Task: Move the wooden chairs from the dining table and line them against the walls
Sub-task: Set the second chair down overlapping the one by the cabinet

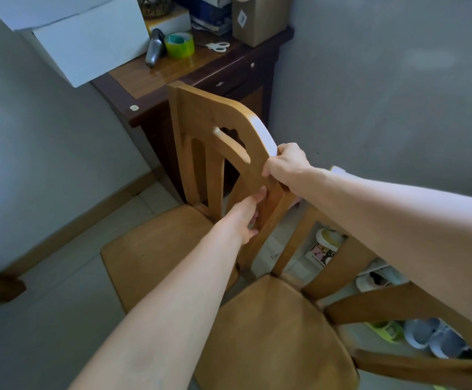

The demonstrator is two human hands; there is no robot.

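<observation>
A: Where is the chair [156, 249]?

B: In the corner, just beside the dark desk [172, 77], with its back turned toward the right wall [384, 108]. A second chair [271, 333] stands next to it on the near side, facing the same way, and the two seats are close together.

A: And the hands?

B: Both are clamped on the chair's back. The right hand [285, 167] wraps the near end of the top rail [209, 108]. The left hand [250, 218] grips the near side post just below it.

A: Are the legs down?

B: I cannot tell; the seat hides them.

A: So what does this step need?

B: It looks to me like the final placing. Both grips sit on one side of the back, so the chair will probably want to swing around that post. Move it slowly and turn it until its back runs level with the second chair's back.

A: What are the risks?

B: The far corner of the back is near the desk edge and could knock it. The seats could also scrape, so leave a small gap between them. Shoes [432, 339] lie low by the wall behind the second chair, so don't shove either chair hard that way. Settle all four legs before loosening either grip.
</observation>
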